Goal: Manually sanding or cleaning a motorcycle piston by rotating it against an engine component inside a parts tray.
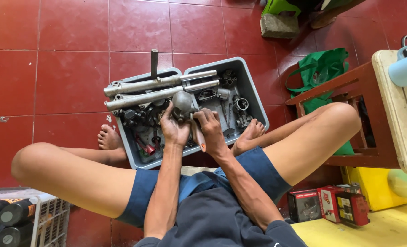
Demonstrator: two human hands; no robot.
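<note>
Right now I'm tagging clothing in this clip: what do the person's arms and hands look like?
Both hands, left hand and right hand, are bare, ungloved and smudged with dark grime. Forearms are uncovered; dark grey sleeves end near the elbows.

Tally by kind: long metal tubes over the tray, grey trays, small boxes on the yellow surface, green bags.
Long metal tubes: 2
Grey trays: 1
Small boxes: 3
Green bags: 2
Total: 8

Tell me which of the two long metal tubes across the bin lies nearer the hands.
The lower tube: it runs just above the left hand, ending by the grey part held there. The upper tube lies farther off, by the bin's far edge.
</note>
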